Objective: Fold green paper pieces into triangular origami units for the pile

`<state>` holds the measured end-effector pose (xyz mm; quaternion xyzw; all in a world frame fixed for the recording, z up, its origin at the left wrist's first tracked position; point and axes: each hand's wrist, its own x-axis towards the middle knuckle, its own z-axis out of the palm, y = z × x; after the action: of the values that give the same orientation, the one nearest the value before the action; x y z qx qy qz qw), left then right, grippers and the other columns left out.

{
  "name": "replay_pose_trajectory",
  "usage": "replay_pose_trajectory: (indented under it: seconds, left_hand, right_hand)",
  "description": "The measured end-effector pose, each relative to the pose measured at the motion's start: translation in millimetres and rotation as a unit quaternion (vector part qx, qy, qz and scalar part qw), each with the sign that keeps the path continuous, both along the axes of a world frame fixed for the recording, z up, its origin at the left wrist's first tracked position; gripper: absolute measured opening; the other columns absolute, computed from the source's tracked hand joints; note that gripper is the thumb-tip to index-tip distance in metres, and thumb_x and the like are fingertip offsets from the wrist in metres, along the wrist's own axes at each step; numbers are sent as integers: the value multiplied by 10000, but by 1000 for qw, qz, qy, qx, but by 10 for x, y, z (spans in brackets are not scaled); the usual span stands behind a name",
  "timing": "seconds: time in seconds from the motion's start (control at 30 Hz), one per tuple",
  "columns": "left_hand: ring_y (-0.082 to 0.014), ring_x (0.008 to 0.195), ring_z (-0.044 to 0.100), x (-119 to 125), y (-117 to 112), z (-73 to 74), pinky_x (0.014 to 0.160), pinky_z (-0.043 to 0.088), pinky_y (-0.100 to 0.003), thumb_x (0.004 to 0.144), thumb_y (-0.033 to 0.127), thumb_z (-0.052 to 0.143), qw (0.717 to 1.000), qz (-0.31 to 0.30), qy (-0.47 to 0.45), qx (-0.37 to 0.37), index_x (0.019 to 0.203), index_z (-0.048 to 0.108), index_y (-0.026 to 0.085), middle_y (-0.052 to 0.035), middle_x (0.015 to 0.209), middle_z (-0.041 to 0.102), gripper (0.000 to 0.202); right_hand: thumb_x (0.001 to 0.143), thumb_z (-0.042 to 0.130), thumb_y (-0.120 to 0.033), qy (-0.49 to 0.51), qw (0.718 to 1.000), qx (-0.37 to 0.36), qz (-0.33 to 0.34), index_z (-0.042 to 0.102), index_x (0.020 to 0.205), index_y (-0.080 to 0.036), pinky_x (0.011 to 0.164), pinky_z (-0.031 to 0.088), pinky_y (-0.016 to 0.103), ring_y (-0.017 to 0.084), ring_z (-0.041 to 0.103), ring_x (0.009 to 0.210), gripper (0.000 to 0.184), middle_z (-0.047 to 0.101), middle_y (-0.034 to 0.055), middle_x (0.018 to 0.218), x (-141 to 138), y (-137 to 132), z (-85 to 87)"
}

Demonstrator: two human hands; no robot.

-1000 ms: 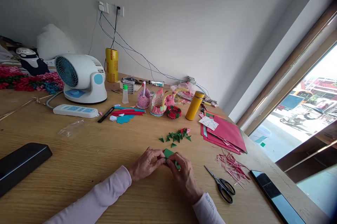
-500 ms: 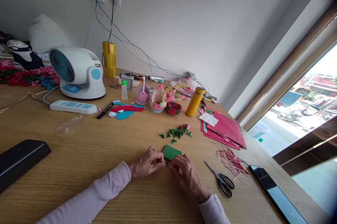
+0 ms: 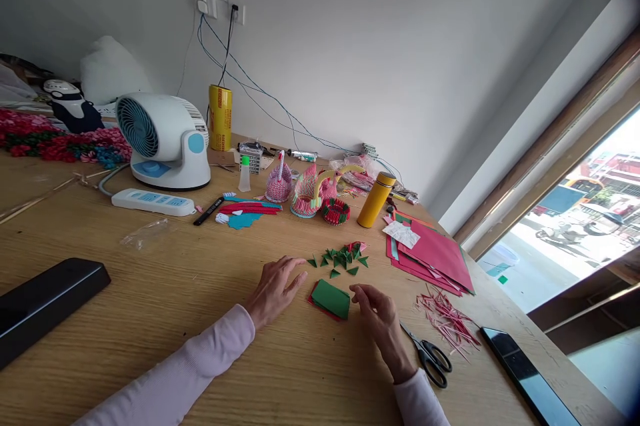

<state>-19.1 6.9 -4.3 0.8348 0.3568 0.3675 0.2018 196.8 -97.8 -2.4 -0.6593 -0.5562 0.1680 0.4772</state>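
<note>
A small stack of green paper rectangles with a red edge beneath (image 3: 331, 298) lies flat on the wooden table (image 3: 150, 306) between my hands. My left hand (image 3: 276, 287) rests just left of it, fingers stretched out and apart, holding nothing. On the stack's right, my right hand (image 3: 379, 318) has loosely curled, separated fingers and is empty, its fingertips close to the stack's right edge. Several small folded green triangles (image 3: 340, 259) lie scattered just beyond the stack.
Black scissors (image 3: 429, 355) and red paper strips (image 3: 447, 320) lie right of my right hand. Red and green sheets (image 3: 431, 254), a phone (image 3: 523, 370), a yellow flask (image 3: 376, 199), paper swans (image 3: 305, 190), a fan (image 3: 163, 141), a power strip (image 3: 153, 201) and a black case (image 3: 43, 301) surround them.
Both hands were pinching the green paper together; they have now let go and drawn apart, leaving the stack flat on the table. The camera view shifted slightly.
</note>
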Motion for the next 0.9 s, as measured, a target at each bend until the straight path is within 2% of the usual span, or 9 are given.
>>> replay_pose_trajectory:
  seconds: [0.1,0.17,0.23,0.3,0.4,0.5,0.67,0.8,0.9]
  left_hand:
    - [-254,1223,448,68,98,-143,1000,315,-411,912,378,332,993,38,108,19,1300,434,141,-160,1342,475,467]
    - [-269,1302,351,135,159,-193,1043,247,-456,916,389,298,984,29,170,33,1363,357,125,-171,1408,384,522]
    - [-274,1344,272,215,219,-202,1070,173,-491,923,405,253,974,1,224,25,1391,315,120,-164,1447,312,551]
    - [-281,1372,190,311,283,-182,1083,104,-515,919,441,226,965,-26,260,15,1396,311,112,-159,1466,263,585]
    - [-280,1391,98,504,396,-127,1083,38,-544,899,512,212,954,-61,294,-12,1414,272,121,-145,1493,172,648]
    - [-291,1394,22,750,517,-77,1078,12,-557,865,575,249,942,-83,318,-66,1423,232,106,-145,1506,91,729]
    - [-308,1389,70,1027,635,-38,1076,56,-556,889,499,260,949,-63,298,-75,1421,203,55,-188,1495,117,695]
    - [-300,1387,98,860,555,-49,1066,146,-534,916,431,212,959,-33,273,-72,1441,74,61,-196,1499,99,657]
    - [-275,1383,146,583,420,-79,1063,179,-508,925,410,209,963,-22,262,-61,1447,117,148,-151,1503,156,591]
  right_hand:
    - [856,496,-441,-45,997,52,-32,681,934,-160,584,472,280,183,600,648,345,671,73,760,19,17,-77]
    - [873,464,-418,-72,993,82,-47,636,1048,-168,647,498,305,200,619,762,350,662,100,924,32,39,-111]
    - [890,417,-416,-96,990,91,-49,547,1197,-168,771,499,362,237,590,983,416,595,139,1138,60,84,-154]
    - [900,370,-430,-129,989,56,-50,420,1328,-135,943,405,449,280,430,1231,523,469,181,1321,92,158,-217]
    - [910,330,-434,-164,982,-63,-67,350,1376,-90,1014,286,533,321,298,1322,579,349,225,1410,122,311,-340]
    - [922,310,-420,-217,969,-107,-55,387,1363,-122,1053,193,537,300,243,1349,538,347,192,1421,134,481,-430]
    - [937,260,-391,-256,955,-143,-46,434,1333,-127,1040,242,488,281,307,1326,507,390,176,1401,147,647,-343]
    - [948,235,-401,-287,951,-97,-54,544,1210,-197,937,342,429,266,484,1173,454,544,128,1261,76,488,-148]
    - [901,381,-473,-337,936,-95,-19,615,1064,-238,830,368,376,257,567,1003,369,640,95,1048,-40,266,-33]
